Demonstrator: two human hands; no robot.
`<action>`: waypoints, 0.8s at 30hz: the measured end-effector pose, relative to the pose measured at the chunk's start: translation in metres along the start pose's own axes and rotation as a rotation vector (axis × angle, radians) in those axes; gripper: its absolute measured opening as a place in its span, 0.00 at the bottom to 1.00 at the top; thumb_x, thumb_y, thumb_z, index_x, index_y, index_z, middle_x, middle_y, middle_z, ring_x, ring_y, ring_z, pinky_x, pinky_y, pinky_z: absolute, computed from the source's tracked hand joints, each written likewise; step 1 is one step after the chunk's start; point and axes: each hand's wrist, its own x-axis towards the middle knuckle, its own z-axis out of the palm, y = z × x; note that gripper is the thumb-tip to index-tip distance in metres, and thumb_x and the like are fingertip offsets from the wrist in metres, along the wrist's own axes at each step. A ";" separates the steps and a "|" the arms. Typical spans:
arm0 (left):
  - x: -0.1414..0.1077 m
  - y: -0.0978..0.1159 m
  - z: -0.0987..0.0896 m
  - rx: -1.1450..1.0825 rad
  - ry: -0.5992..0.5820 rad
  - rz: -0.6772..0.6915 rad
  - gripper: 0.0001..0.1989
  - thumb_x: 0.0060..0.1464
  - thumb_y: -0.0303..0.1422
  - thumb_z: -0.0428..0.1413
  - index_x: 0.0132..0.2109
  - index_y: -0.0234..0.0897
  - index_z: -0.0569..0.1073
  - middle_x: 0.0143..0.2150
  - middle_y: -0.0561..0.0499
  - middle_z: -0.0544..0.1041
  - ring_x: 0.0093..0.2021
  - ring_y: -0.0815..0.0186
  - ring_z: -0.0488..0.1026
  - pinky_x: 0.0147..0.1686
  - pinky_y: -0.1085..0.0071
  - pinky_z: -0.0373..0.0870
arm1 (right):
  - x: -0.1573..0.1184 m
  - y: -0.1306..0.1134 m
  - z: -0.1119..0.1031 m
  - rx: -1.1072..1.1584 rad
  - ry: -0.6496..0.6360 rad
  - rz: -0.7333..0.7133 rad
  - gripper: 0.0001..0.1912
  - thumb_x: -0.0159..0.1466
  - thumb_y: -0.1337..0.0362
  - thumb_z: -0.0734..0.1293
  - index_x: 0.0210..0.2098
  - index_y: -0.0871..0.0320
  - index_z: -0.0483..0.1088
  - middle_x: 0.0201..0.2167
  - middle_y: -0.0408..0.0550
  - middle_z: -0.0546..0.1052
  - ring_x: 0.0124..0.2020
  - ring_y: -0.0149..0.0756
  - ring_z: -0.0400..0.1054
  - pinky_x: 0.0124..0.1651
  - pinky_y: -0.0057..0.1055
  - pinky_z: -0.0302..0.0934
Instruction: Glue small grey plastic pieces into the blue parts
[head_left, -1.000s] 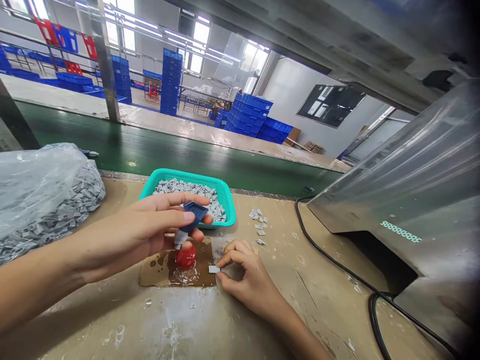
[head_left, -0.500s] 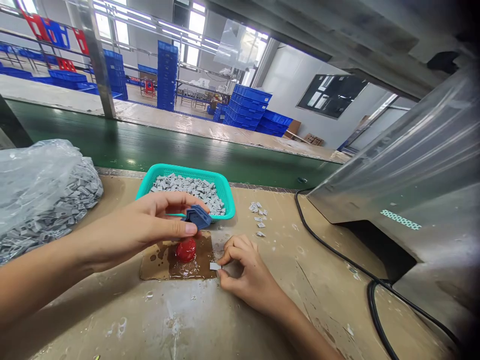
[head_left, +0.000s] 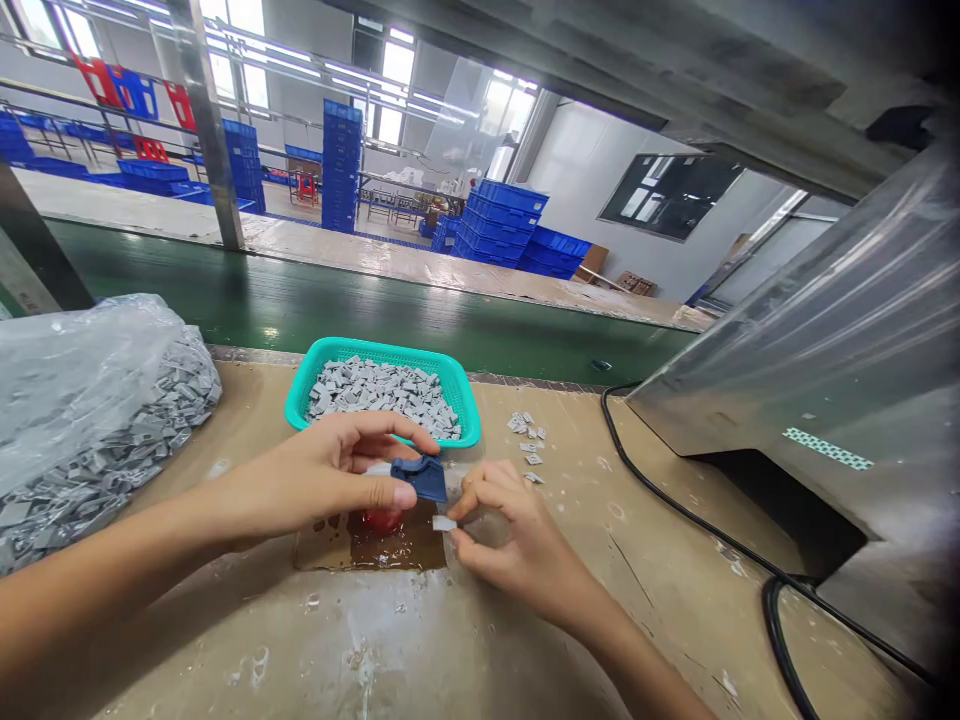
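Observation:
My left hand (head_left: 330,480) grips a dark blue plastic part (head_left: 422,477) between thumb and fingers, above a wet brown board (head_left: 405,550). Pinched in my right hand (head_left: 502,515) is a small light grey piece (head_left: 444,523), just below and right of the blue part and apart from it. A red round lump (head_left: 384,519) sits on the board, partly hidden by my left hand and the blue part. Behind my hands stands a teal basket (head_left: 470,425) full of small grey pieces.
At the left lies a clear plastic bag (head_left: 90,360) of grey pieces. Several loose grey pieces (head_left: 527,426) rest right of the basket. A black cable (head_left: 675,498) runs beside a metal housing (head_left: 787,350) at the right. Behind is a green conveyor belt (head_left: 337,310).
My left hand has lowered and turned the blue part, bringing it closer to the grey piece in my right hand. The red lump is now more covered. The view has shifted slightly.

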 end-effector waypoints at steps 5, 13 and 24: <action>0.002 -0.006 0.003 0.018 0.104 0.081 0.10 0.49 0.33 0.54 0.40 0.38 0.71 0.35 0.51 0.71 0.34 0.68 0.67 0.35 0.73 0.64 | 0.007 -0.002 -0.008 -0.133 -0.033 -0.009 0.09 0.48 0.77 0.63 0.22 0.57 0.63 0.25 0.42 0.67 0.34 0.37 0.60 0.38 0.34 0.52; 0.002 -0.007 0.002 -0.597 0.005 -0.183 0.13 0.50 0.28 0.55 0.45 0.37 0.69 0.34 0.51 0.69 0.29 0.76 0.66 0.31 0.80 0.63 | 0.005 -0.005 -0.017 -0.094 -0.058 0.031 0.07 0.50 0.74 0.64 0.23 0.57 0.64 0.26 0.42 0.67 0.34 0.37 0.60 0.39 0.35 0.54; -0.004 0.007 0.012 -0.311 -0.118 -0.262 0.17 0.54 0.35 0.45 0.50 0.36 0.66 0.28 0.52 0.62 0.24 0.73 0.55 0.23 0.76 0.53 | 0.027 -0.034 -0.056 0.235 -0.089 -0.096 0.04 0.52 0.70 0.64 0.24 0.55 0.66 0.29 0.44 0.64 0.34 0.34 0.62 0.38 0.30 0.63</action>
